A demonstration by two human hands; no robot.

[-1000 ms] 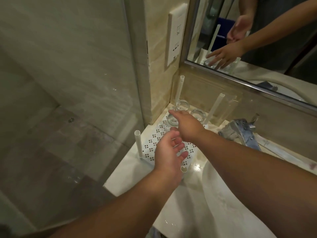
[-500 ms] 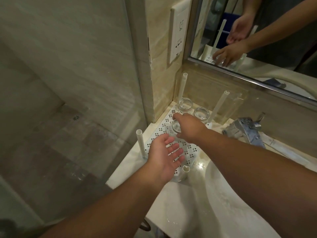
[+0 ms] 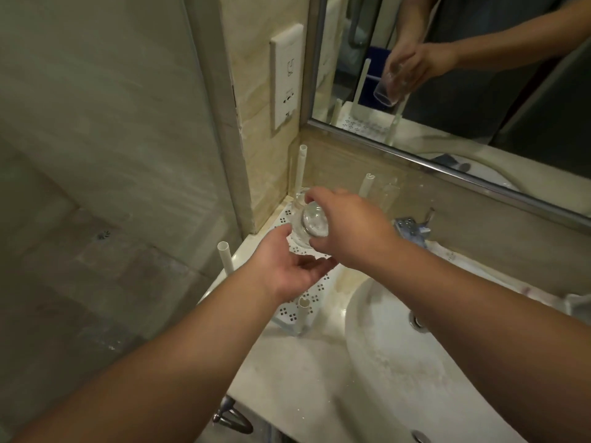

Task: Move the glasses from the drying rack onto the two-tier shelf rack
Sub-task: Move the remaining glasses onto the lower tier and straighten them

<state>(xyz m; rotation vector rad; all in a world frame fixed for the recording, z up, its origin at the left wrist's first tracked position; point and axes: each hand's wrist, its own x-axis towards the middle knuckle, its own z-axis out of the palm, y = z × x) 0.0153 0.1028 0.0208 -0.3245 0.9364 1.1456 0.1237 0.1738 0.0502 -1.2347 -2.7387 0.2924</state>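
My right hand (image 3: pixel 348 228) grips a clear drinking glass (image 3: pixel 308 223), lifted and tilted so its base faces the camera, above a white perforated rack tray (image 3: pixel 315 294) with upright white posts (image 3: pixel 224 255). My left hand (image 3: pixel 287 265) is palm up just under and beside the glass, its thumb touching the glass's side, fingers apart. Any other glasses on the tray are hidden behind my hands.
The tray sits on a pale counter corner beside a white basin (image 3: pixel 415 362) with a chrome tap (image 3: pixel 412 227). A mirror (image 3: pixel 463 75) runs along the back wall, a wall socket (image 3: pixel 286 75) to its left. A glass shower panel (image 3: pixel 112 155) borders the left.
My right hand has lifted one glass off the tray and tipped it on its side. My left hand has risen to meet it from below.
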